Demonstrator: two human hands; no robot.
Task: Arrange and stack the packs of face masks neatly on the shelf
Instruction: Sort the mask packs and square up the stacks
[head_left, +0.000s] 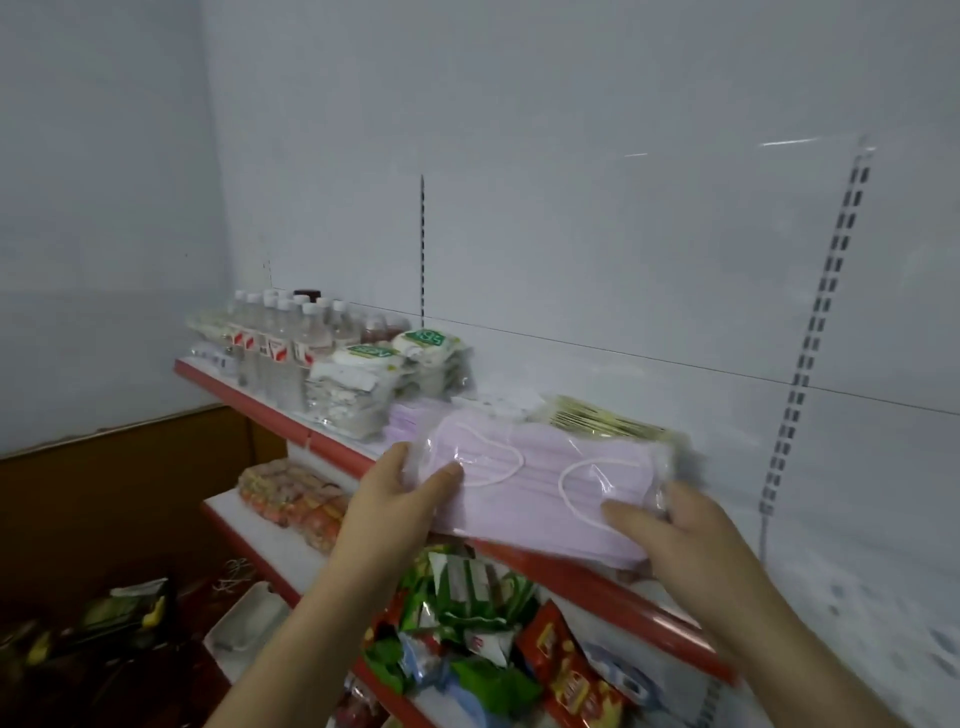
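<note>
I have a pink mask pack (540, 493) gripped at both ends, left hand (400, 493) and right hand (680, 525) with fingers curled round it, held just above the top shelf (597, 577) at its front edge. I judge this the placing step: next, lower it squarely onto the pink stack (410, 423) beside the white mask packs (358, 384). The lower shelf holds snack bags (467, 623).

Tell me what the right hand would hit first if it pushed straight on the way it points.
Probably the gold-striped pack lying on the shelf behind the pink mask pack that the right hand holds; depth is unclear.
</note>
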